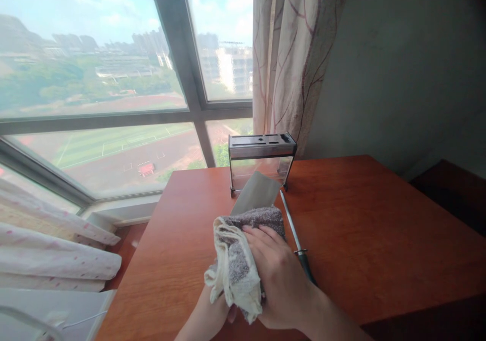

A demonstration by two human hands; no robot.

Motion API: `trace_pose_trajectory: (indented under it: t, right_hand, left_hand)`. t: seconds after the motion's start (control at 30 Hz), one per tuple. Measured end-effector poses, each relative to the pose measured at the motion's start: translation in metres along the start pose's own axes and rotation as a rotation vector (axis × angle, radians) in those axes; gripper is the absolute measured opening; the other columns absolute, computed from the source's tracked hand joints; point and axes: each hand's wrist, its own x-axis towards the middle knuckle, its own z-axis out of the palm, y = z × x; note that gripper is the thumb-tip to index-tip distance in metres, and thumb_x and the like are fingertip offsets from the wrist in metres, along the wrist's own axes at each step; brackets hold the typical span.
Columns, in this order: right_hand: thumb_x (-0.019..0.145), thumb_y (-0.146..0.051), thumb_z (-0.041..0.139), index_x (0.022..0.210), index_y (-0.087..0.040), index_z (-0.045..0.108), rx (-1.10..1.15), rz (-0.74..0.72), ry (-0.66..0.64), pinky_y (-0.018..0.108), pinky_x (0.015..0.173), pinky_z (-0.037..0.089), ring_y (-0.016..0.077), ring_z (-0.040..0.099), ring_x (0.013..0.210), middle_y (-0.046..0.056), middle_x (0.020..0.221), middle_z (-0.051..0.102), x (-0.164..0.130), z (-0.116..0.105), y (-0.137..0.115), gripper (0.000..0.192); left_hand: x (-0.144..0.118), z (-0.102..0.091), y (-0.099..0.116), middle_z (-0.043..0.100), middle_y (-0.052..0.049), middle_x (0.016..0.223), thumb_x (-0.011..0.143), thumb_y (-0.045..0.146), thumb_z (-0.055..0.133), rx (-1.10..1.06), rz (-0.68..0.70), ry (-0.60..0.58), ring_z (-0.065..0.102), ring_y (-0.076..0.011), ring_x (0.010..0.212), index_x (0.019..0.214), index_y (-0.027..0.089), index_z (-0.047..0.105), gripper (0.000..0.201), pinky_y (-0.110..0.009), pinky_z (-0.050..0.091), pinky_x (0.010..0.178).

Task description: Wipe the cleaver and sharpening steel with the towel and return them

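My right hand [279, 275] presses a grey and cream cloth [237, 260] around a broad cleaver blade [258, 193], whose tip sticks out toward the window. My left hand [210, 315] is mostly hidden under the cloth, near the blade's handle end; I cannot see what it grips. A sharpening steel [291, 224] with a dark handle lies on the wooden table [379, 240] just right of my right hand. A metal and clear knife holder [261, 151] stands behind the blade at the table's far edge.
A large window [114, 78] fills the left and back, with a patterned curtain [296, 57] at the right of it. Folded pale fabric [49, 250] lies at the lower left beside the table. A dark piece of furniture [455, 189] stands at the right.
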Motion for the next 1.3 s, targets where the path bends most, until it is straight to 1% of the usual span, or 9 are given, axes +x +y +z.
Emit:
trace_pose_trajectory:
  t: [0.1, 0.2, 0.43, 0.67, 0.8, 0.97, 1.1, 1.2, 1.3]
  right_hand:
    - [0.065, -0.025, 0.062, 0.139, -0.010, 0.042, -0.082, 0.056, 0.048, 0.045, 0.118, 0.021, 0.0285, 0.035, 0.138, 0.014, 0.142, 0.050, 0.004, -0.003, 0.012, 0.078]
    - [0.066, -0.021, 0.061, 0.139, -0.007, 0.040, -0.186, 0.123, 0.135, 0.048, 0.117, 0.022, 0.0298, 0.032, 0.139, 0.017, 0.143, 0.047, 0.013, -0.011, 0.033, 0.077]
    - [0.064, -0.017, 0.063, 0.143, -0.007, 0.034, -0.266, 0.155, 0.264, 0.056, 0.114, 0.026, 0.0346, 0.033, 0.138, 0.020, 0.142, 0.047, 0.021, -0.022, 0.067, 0.085]
    - [0.063, -0.023, 0.063, 0.138, -0.011, 0.041, -0.118, 0.050, 0.122, 0.050, 0.115, 0.023, 0.0321, 0.038, 0.136, 0.016, 0.137, 0.053, 0.002, -0.003, 0.036, 0.079]
    - [0.060, -0.024, 0.064, 0.134, -0.014, 0.046, 0.031, 0.019, 0.040, 0.046, 0.115, 0.024, 0.0309, 0.045, 0.130, 0.014, 0.131, 0.058, -0.002, 0.002, 0.014, 0.076]
    - [0.062, -0.023, 0.062, 0.104, -0.019, 0.060, 0.169, 0.078, -0.002, 0.042, 0.093, 0.044, 0.0280, 0.062, 0.096, 0.009, 0.100, 0.067, 0.000, -0.004, -0.002, 0.042]
    - [0.069, -0.019, 0.059, 0.087, -0.023, 0.060, 0.219, 0.127, -0.007, 0.036, 0.079, 0.047, 0.0239, 0.062, 0.084, 0.004, 0.085, 0.066, 0.000, -0.012, -0.008, 0.019]
    - [0.072, -0.018, 0.060, 0.092, -0.023, 0.062, 0.252, 0.175, 0.019, 0.034, 0.083, 0.049, 0.0229, 0.063, 0.089, 0.004, 0.092, 0.067, -0.002, -0.014, -0.010, 0.020]
    - [0.071, -0.019, 0.062, 0.105, -0.022, 0.062, 0.222, 0.185, 0.059, 0.036, 0.092, 0.048, 0.0244, 0.061, 0.096, 0.007, 0.104, 0.066, -0.007, -0.008, -0.009, 0.035]
  left_hand:
    - [-0.003, 0.003, -0.010, 0.045, 0.005, 0.057, 0.083, 0.054, 0.056, -0.127, -0.064, -0.162, 0.032, -0.0047, 0.037, 0.078, 0.018, 0.055, 0.037, -0.017, 0.031, 0.032]
    - [-0.005, 0.004, -0.012, 0.040, 0.007, 0.060, 0.089, 0.053, 0.051, -0.156, -0.078, -0.252, 0.029, -0.0038, 0.040, 0.094, 0.018, 0.053, 0.036, -0.013, 0.030, 0.033]
    - [-0.005, 0.001, -0.002, 0.036, 0.008, 0.060, 0.090, 0.050, 0.051, -0.125, -0.067, -0.286, 0.028, -0.0035, 0.041, 0.086, 0.019, 0.048, 0.032, -0.013, 0.025, 0.035]
    - [-0.002, 0.010, -0.003, 0.041, 0.008, 0.058, 0.091, 0.047, 0.048, -0.038, -0.061, -0.237, 0.031, -0.0033, 0.035, 0.086, 0.018, 0.050, 0.029, -0.015, 0.026, 0.033]
    - [0.000, 0.013, 0.002, 0.046, 0.004, 0.056, 0.082, 0.037, 0.057, 0.017, -0.011, -0.136, 0.036, -0.0068, 0.038, 0.069, 0.019, 0.050, 0.023, -0.019, 0.033, 0.035]
    - [0.005, 0.004, 0.011, 0.047, 0.000, 0.048, 0.074, 0.033, 0.064, 0.040, 0.033, -0.105, 0.045, -0.0146, 0.046, 0.056, 0.021, 0.053, 0.024, -0.024, 0.040, 0.040]
    - [0.005, 0.006, 0.005, 0.043, 0.002, 0.044, 0.075, 0.038, 0.063, 0.020, 0.046, -0.073, 0.041, -0.0121, 0.040, 0.057, 0.021, 0.052, 0.027, -0.023, 0.037, 0.038]
    - [0.005, 0.010, -0.001, 0.039, 0.005, 0.046, 0.079, 0.041, 0.057, -0.031, 0.007, -0.059, 0.035, -0.0079, 0.035, 0.059, 0.020, 0.046, 0.032, -0.020, 0.032, 0.035]
    - [0.008, 0.011, -0.001, 0.039, 0.006, 0.050, 0.077, 0.044, 0.059, -0.148, -0.013, -0.044, 0.034, -0.0062, 0.035, 0.063, 0.020, 0.045, 0.031, -0.018, 0.031, 0.033]
